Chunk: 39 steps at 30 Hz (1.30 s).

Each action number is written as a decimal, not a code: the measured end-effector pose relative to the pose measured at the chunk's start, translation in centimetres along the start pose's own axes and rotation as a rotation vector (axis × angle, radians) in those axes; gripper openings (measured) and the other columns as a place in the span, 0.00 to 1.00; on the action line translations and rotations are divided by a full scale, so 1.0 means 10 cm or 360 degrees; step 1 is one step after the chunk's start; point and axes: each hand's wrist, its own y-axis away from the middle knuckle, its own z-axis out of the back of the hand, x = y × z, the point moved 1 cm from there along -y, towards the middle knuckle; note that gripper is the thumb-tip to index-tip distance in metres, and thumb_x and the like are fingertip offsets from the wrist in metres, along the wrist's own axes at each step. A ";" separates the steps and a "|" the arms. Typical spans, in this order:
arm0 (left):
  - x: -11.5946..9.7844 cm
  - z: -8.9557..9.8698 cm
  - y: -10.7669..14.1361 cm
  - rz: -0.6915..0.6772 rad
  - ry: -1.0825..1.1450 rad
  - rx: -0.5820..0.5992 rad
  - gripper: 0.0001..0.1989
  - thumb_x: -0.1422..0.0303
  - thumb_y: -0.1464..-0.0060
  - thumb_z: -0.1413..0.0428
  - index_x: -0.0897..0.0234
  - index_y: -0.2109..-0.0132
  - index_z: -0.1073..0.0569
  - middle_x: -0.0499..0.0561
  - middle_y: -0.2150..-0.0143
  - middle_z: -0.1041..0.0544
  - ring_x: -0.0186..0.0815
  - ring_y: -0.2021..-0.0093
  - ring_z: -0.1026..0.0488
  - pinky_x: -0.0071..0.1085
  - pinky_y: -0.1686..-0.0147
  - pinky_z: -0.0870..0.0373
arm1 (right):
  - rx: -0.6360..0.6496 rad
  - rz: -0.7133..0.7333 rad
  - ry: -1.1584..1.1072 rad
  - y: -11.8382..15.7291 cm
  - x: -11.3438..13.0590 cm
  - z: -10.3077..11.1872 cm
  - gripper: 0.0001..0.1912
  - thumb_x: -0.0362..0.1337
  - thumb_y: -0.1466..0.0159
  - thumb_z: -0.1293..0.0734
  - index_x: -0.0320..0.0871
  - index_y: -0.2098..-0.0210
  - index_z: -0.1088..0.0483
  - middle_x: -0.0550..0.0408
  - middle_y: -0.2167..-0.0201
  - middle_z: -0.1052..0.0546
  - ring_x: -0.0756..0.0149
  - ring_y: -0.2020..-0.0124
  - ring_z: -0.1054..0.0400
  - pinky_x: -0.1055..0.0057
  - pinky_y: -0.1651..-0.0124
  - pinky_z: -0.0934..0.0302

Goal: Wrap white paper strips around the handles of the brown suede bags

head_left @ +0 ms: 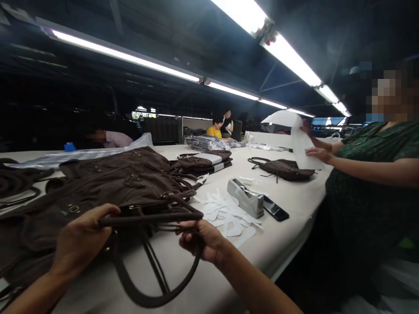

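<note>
A dark brown handbag (108,196) lies on the table before me, its rolled handles reaching toward my hands. My left hand (83,233) is closed around one end of a handle (147,218), near the bag's edge. Further right, my right hand (204,240) has its fingers curled at the handles' bend, with thin cords running close to them. One handle loop (153,301) hangs down between both hands. Small gold-coloured fittings show on the bag. Part of the bag behind my left hand is hidden.
White paper cut-outs (225,213), a grey tape dispenser (245,198) and a dark phone (276,208) lie right of the bag. Beyond are stacked brown bags (204,161). At right, a co-worker (373,174) holds white sheets (303,146) over another brown bag (284,169).
</note>
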 end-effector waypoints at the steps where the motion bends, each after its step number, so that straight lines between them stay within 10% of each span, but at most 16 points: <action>1: -0.01 -0.10 0.14 -0.0104 -0.0152 0.0119 0.11 0.73 0.60 0.48 0.56 0.69 0.24 0.49 0.63 0.22 0.45 0.63 0.26 0.35 0.66 0.35 | -0.0113 0.0107 -0.0048 0.09 -0.05 0.09 0.07 0.25 0.49 0.31 0.36 0.69 0.28 0.53 0.74 0.25 0.77 0.81 0.36 0.75 0.67 0.32; 6: -0.10 -0.59 0.86 -0.0626 -0.0121 0.0567 0.11 0.75 0.58 0.48 0.57 0.73 0.23 0.55 0.49 0.24 0.52 0.45 0.31 0.44 0.45 0.36 | -0.0271 0.0456 -0.0259 0.47 -0.27 0.48 0.17 0.26 0.53 0.29 0.40 0.63 0.26 0.52 0.67 0.23 0.68 0.66 0.28 0.71 0.59 0.32; 11: -0.53 -0.86 1.42 -0.0504 0.0482 0.1072 0.21 0.61 0.49 0.43 0.51 0.46 0.28 0.54 0.46 0.23 0.50 0.48 0.27 0.38 0.47 0.32 | -0.0094 0.0453 -0.0509 0.69 -0.30 0.72 0.10 0.33 0.46 0.29 0.40 0.63 0.25 0.51 0.65 0.23 0.66 0.60 0.28 0.69 0.50 0.35; 16: -0.97 -1.01 1.47 -0.0500 0.0488 0.1558 0.19 0.56 0.42 0.48 0.59 0.48 0.27 0.54 0.67 0.21 0.45 0.65 0.25 0.34 0.63 0.31 | -0.0209 0.0578 -0.0277 0.64 -0.33 0.81 0.16 0.35 0.51 0.23 0.39 0.65 0.27 0.61 0.78 0.30 0.71 0.74 0.31 0.70 0.55 0.33; 22: -1.08 -1.09 1.39 -0.0343 0.0788 0.2019 0.21 0.52 0.44 0.47 0.67 0.64 0.24 0.49 0.72 0.28 0.33 0.73 0.36 0.26 0.74 0.41 | -0.0375 0.0628 0.0670 0.87 -0.39 0.99 0.25 0.52 0.48 0.25 0.39 0.61 0.26 0.52 0.69 0.24 0.68 0.71 0.29 0.72 0.68 0.35; 31: -0.93 -1.15 0.86 0.0667 0.1945 0.0940 0.25 0.53 0.62 0.33 0.66 0.66 0.32 0.42 0.77 0.36 0.24 0.78 0.41 0.20 0.78 0.45 | -0.1014 0.1110 0.1723 1.00 0.08 1.46 0.11 0.42 0.41 0.31 0.42 0.63 0.23 0.50 0.66 0.22 0.63 0.68 0.30 0.66 0.64 0.33; 39: -0.76 -1.27 1.11 0.0685 0.1821 0.1295 0.25 0.52 0.54 0.37 0.65 0.56 0.32 0.42 0.77 0.34 0.24 0.80 0.42 0.21 0.79 0.47 | -0.0864 0.0990 0.2787 -0.23 0.91 1.53 0.11 0.31 0.38 0.34 0.47 0.58 0.23 0.55 0.52 0.26 0.67 0.64 0.30 0.67 0.50 0.39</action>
